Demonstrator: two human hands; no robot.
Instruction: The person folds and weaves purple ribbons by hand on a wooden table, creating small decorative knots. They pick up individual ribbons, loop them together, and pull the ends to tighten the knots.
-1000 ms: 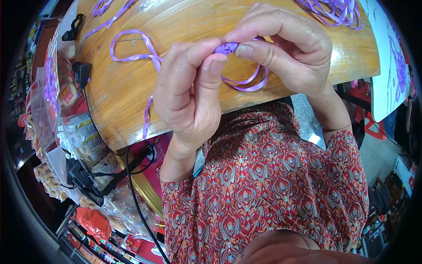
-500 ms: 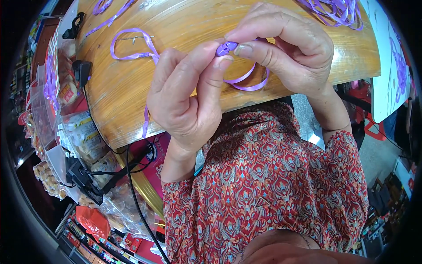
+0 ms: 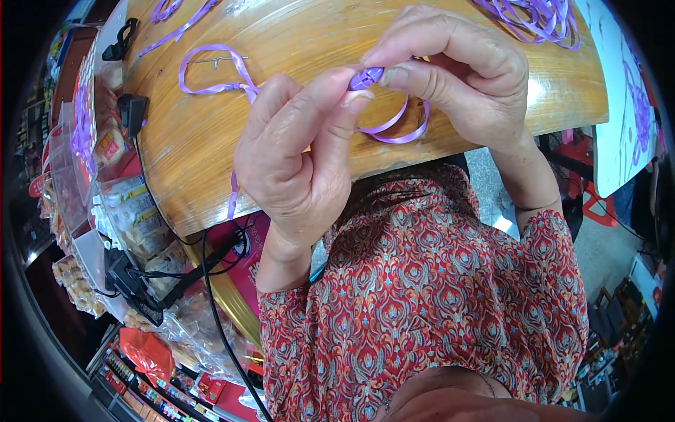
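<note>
Above the near half of the wooden table, a small, tightly folded piece of purple ribbon (image 3: 365, 79) is held between my two hands. My left hand (image 3: 299, 155) pinches its left end between thumb and forefinger. At the other end, the closed fingertips of my right hand (image 3: 474, 81) grip it. A curved length of shiny purple ribbon (image 3: 404, 139) lies below the piece, beside my right hand. Left of my hands, a knotted ribbon loop (image 3: 231, 87) rests on the wood near a thin metal pin-like piece (image 3: 216, 62). A ribbon tail (image 3: 233, 197) hangs over the table's edge.
More purple ribbon lies in a heap (image 3: 538, 21) at the far right and in strands (image 3: 179, 32) at the far left. Black clamps (image 3: 131, 112) and a black cable (image 3: 211, 302) border the left side, near bagged goods (image 3: 133, 211). A white marbled surface (image 3: 622, 105) stands right.
The folded ribbon piece has shifted very slightly to the right and turned a little. Both hands keep their pinch on it.
</note>
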